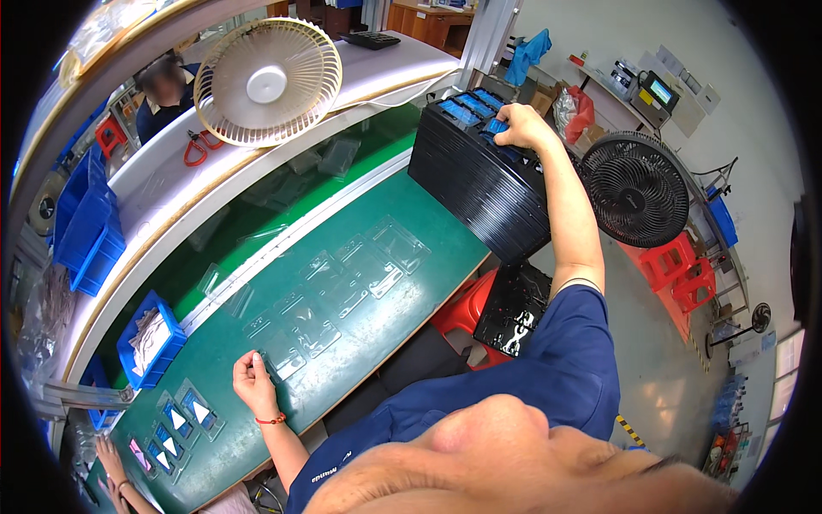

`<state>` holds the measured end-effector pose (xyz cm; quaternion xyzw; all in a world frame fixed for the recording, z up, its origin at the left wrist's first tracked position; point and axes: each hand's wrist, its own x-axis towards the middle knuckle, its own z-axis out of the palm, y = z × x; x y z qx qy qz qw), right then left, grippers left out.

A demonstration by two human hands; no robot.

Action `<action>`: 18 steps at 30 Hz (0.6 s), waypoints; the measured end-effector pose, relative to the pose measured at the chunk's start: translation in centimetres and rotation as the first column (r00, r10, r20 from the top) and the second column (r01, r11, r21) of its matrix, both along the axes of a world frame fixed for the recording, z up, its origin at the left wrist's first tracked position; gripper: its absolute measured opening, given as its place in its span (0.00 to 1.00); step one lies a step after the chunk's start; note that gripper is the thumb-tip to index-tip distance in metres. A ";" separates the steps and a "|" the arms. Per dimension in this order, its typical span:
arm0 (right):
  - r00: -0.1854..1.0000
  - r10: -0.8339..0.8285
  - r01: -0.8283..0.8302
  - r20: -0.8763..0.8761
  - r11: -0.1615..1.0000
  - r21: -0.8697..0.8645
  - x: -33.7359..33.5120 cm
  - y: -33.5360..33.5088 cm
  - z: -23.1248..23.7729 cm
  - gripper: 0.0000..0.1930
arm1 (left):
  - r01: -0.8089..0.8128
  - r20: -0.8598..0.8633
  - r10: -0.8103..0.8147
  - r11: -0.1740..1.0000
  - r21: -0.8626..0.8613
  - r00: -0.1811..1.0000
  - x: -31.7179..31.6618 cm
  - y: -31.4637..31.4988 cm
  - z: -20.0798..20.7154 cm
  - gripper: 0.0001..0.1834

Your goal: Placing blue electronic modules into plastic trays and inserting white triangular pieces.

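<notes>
My right hand [524,128] reaches to the top of a tall stack of black plastic trays [479,184] at the right end of the green table. Its fingers are closed on a small blue piece [495,127], partly hidden by them. More blue pieces [467,108] lie in the top tray. Low over the table, my left hand [254,385] is curled, thumb against fingers; whatever it may hold is hidden. Beside it, transparent plastic blister shells [312,325] lie in rows on the green table [377,343].
Another person's hands [111,463] rest at the table's left end, near several blister shells holding blue-and-white pieces [175,417]. A blue bin [154,338] stands behind them. A white fan [265,81] sits on the shelf; a black fan [634,188] and red stools [672,261] are right.
</notes>
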<state>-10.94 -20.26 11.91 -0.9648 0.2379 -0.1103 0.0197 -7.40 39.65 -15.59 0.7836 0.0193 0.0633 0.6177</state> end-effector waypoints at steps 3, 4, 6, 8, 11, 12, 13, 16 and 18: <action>0.992 -0.125 0.124 -0.009 0.987 -0.101 -0.7 0.7 1.0 0.27 | 0.011 0.013 -0.011 1.000 -0.001 1.000 0.7 -0.2 -0.1 0.06; 0.994 -0.113 0.112 -0.007 0.988 -0.103 -0.5 1.2 1.3 0.27 | 0.012 0.004 -0.012 1.000 0.007 1.000 0.4 0.1 -0.2 0.06; 0.990 -0.119 0.116 -0.076 0.992 -0.046 0.1 2.1 1.9 0.27 | -0.001 0.005 0.001 1.000 -0.004 1.000 0.4 0.3 -0.2 0.06; 0.991 -0.081 0.077 -0.107 0.996 -0.042 0.5 2.3 1.2 0.29 | -0.012 -0.002 0.012 1.000 -0.007 1.000 0.2 0.5 -0.2 0.07; 0.990 0.049 -0.056 -0.130 0.997 -0.057 0.7 0.6 0.2 0.30 | -0.028 -0.003 0.028 0.998 -0.063 1.000 0.0 0.5 -0.3 0.06; 0.990 0.053 -0.062 -0.127 0.996 -0.063 0.9 0.2 -0.1 0.30 | -0.021 0.017 0.023 0.997 -0.069 1.000 0.3 0.6 -1.0 0.06; 0.990 0.049 -0.051 -0.129 0.999 -0.009 1.1 -0.8 -0.6 0.30 | -0.021 0.076 0.023 1.000 -0.019 0.997 0.5 0.5 -1.4 0.05; 0.998 0.027 -0.019 -0.062 0.991 0.135 0.9 -2.3 -1.8 0.37 | -0.037 0.047 0.041 0.997 -0.071 0.998 0.4 -0.4 -0.7 0.04; 0.999 -0.022 0.031 -0.048 0.979 0.202 0.6 -3.5 -2.4 0.38 | -0.043 0.114 0.044 0.999 -0.009 0.992 0.3 -1.1 0.1 0.05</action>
